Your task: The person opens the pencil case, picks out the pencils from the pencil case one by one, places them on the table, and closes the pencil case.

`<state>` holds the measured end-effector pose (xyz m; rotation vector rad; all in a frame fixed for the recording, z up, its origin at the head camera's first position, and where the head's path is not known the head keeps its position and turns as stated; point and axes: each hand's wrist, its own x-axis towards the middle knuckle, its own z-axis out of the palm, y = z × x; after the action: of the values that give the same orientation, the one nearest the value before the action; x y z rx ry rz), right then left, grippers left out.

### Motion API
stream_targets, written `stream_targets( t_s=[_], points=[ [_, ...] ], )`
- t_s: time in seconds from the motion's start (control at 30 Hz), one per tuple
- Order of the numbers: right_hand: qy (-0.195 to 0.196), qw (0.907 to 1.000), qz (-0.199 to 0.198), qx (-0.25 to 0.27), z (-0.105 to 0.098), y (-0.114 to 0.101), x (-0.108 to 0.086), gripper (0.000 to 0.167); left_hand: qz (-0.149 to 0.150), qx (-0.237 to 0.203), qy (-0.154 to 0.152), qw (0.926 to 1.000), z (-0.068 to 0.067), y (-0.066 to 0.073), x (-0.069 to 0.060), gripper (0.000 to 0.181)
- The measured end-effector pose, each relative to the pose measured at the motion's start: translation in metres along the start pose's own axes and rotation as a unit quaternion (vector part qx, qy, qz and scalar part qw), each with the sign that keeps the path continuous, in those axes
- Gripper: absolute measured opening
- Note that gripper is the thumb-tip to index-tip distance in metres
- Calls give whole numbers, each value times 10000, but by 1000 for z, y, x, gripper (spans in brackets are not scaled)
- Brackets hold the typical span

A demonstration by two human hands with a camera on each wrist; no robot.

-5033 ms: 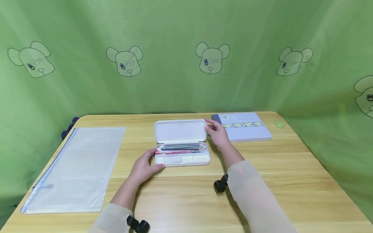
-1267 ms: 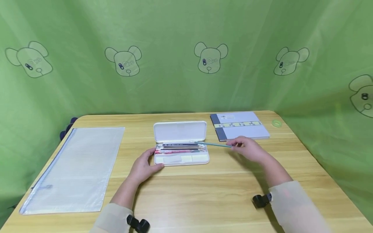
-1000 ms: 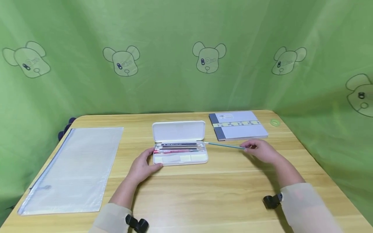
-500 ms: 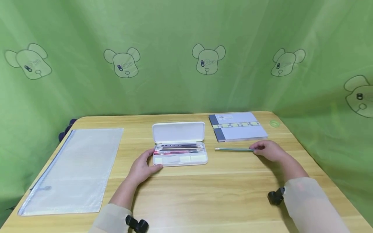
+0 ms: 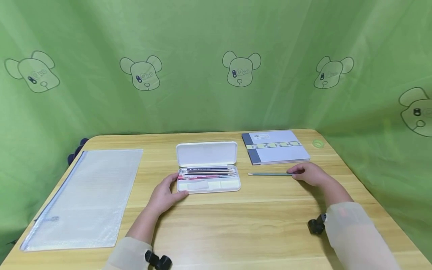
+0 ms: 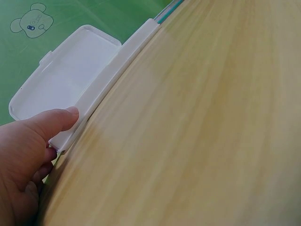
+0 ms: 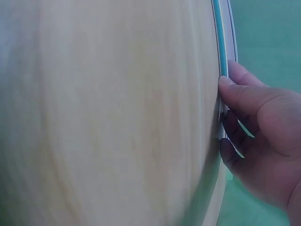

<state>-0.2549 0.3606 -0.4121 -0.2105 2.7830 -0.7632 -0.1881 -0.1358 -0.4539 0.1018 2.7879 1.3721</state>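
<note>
A white pencil case [image 5: 230,185] lies with its lid raised in the middle of the table, several pencils [image 5: 206,172] and white pieces inside. The left hand [image 5: 164,195] grips its left end, thumb at the front edge; the left wrist view shows the thumb on the case's side wall [image 6: 101,87]. To the right of the case, a teal pencil [image 5: 270,174] lies along the tabletop. Its right end is pinched between thumb and fingers of the right hand [image 5: 312,174]. In the right wrist view the teal pencil [image 7: 219,37] runs up from the right hand [image 7: 268,127].
A translucent zip bag [image 5: 84,198] lies flat at the left of the table [image 5: 236,232]. Behind the teal pencil are a lilac notebook [image 5: 283,153] with a patterned band and, further right, a small green ring [image 5: 318,143]. A green curtain [image 5: 189,108] hangs behind the table's far edge.
The right hand has left the lid and drawn the teal pencil out of the case to the right, then lowered it to the tabletop. The left hand has stayed on the case.
</note>
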Motion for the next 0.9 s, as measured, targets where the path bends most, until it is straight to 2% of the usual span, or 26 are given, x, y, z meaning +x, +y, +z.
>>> stream_targets(
  t_s=[0.23, 0.4, 0.57, 0.77, 0.9],
  points=[
    [82, 9999, 0, 81, 0, 0, -1, 30, -67, -6, 3, 10000, 1, -1, 0, 79],
    [194, 9996, 9, 215, -2, -7, -5, 41, -40, 12, 3, 10000, 1, -1, 0, 80],
    [387, 9986, -120, 347, 1, -23, -5, 45, -20, 30, 14, 10000, 0, 0, 0, 80],
    [643, 9962, -488, 319, 10, -48, 1, 36, -11, -6, -13, 10000, 0, -1, 1, 80],
    [683, 9942, -687, 468, 17, -66, 4, 32, -8, 2, -8, 10000, 0, -2, 1, 80]
  ],
)
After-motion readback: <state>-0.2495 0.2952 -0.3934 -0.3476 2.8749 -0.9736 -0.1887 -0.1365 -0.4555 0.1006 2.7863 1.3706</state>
